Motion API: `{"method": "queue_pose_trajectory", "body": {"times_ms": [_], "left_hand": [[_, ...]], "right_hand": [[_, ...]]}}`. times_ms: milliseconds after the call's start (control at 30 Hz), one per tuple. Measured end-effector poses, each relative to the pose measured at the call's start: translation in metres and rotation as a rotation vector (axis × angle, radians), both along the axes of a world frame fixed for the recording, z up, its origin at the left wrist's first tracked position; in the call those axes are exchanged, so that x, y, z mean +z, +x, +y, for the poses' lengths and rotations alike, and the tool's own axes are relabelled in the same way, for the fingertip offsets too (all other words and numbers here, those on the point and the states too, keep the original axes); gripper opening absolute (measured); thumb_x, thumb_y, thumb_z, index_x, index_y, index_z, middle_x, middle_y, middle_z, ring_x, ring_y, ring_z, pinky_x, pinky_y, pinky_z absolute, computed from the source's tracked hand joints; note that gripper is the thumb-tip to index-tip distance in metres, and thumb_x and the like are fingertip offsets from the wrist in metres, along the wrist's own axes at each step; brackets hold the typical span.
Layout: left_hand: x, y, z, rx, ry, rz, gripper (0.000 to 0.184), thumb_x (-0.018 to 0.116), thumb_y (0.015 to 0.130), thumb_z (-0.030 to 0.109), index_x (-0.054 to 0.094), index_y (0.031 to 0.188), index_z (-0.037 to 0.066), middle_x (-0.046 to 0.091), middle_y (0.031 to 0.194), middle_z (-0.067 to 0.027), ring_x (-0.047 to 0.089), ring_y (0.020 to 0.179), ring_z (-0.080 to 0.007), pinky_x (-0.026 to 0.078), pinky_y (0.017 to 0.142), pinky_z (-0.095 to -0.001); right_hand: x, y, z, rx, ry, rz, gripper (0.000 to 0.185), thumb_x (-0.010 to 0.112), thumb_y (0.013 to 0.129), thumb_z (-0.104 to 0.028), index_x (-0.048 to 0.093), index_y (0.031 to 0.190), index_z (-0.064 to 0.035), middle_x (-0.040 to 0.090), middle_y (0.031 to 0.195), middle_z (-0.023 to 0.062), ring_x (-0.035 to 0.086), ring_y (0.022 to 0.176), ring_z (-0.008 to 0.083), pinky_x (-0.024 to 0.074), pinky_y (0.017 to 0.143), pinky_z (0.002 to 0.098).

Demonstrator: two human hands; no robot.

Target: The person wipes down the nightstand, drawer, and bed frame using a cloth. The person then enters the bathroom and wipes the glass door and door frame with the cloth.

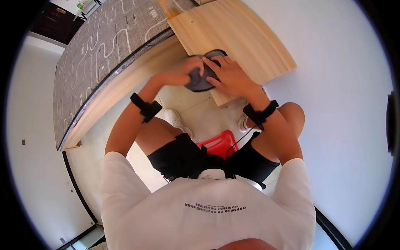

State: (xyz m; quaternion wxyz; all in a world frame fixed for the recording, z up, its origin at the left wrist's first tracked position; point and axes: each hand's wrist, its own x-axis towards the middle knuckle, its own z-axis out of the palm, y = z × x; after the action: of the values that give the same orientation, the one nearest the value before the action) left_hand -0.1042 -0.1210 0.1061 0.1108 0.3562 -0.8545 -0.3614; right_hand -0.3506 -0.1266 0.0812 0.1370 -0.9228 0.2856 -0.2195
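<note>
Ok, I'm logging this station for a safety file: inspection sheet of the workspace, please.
Surface: pale wooden tabletop with visible grain.
Job's things: dark grey item at the tabletop's edge, partly covered.
Clutter: orange item by the tabletop's far left corner.
Hands: right hand spread over the dark grey item; left hand blurred against it; grip unclear.
Cables: thin dark cable below the right wrist strap; ends unclear.
Surroundings: patterned mattress left, white wall right, red object near centre.
</note>
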Motion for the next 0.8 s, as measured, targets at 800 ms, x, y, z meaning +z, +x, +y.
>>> {"method": "queue_pose_trajectory", "body": {"times_ms": [800], "left_hand": [[-0.006, -0.016, 0.042, 0.104, -0.192, 0.043, 0.049, 0.062, 0.065, -0.004, 0.061, 0.111, 0.012, 0.054, 0.116, -0.0123, 0.050, 0.112, -0.0327, 0.043, 0.095, -0.0376]], "right_hand": [[0.043, -0.033, -0.014, 0.331, 0.866, 0.310, 0.023, 0.078, 0.069, -0.011, 0.065, 0.086, -0.0044, 0.059, 0.068, 0.0065, 0.056, 0.063, 0.0193, 0.0452, 0.059, 0.0320]]}}
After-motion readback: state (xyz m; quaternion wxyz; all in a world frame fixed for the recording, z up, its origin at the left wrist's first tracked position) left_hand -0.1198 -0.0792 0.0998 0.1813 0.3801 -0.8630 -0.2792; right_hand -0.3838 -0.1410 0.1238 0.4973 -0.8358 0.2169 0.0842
